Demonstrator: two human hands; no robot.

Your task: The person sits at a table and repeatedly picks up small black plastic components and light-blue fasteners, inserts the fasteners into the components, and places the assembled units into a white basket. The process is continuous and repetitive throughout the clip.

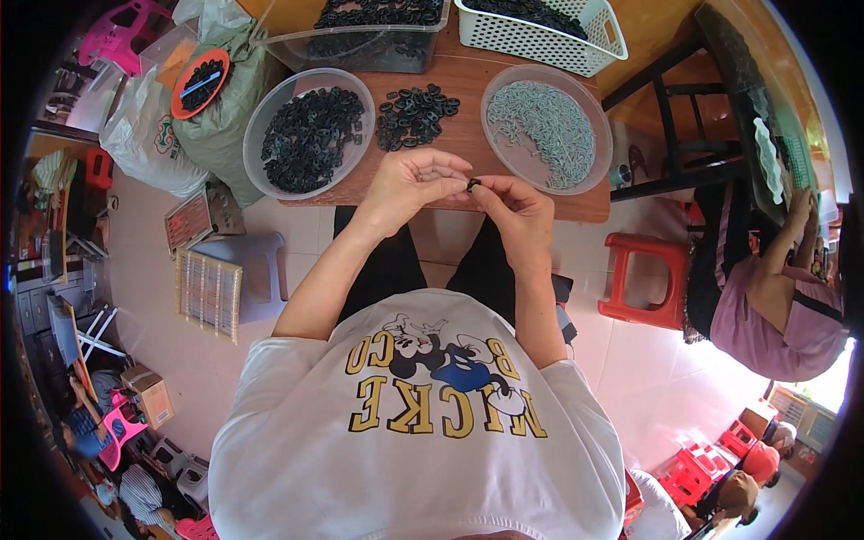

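Above the near edge of the wooden table, my left hand and my right hand meet fingertip to fingertip. Between them is a small black plastic piece, pinched by the thumb and forefinger of each hand. Beyond my hands lies a loose pile of black plastic pieces. To its left stands a clear round tub full of similar black pieces. A second round tub, on the right, holds many small silvery screws. Whether a screw sits in the held piece is too small to tell.
At the table's far side are a clear bin and a white perforated basket, both with black pieces. Sacks stand left, one topped by an orange plate. A red stool and another person are at right.
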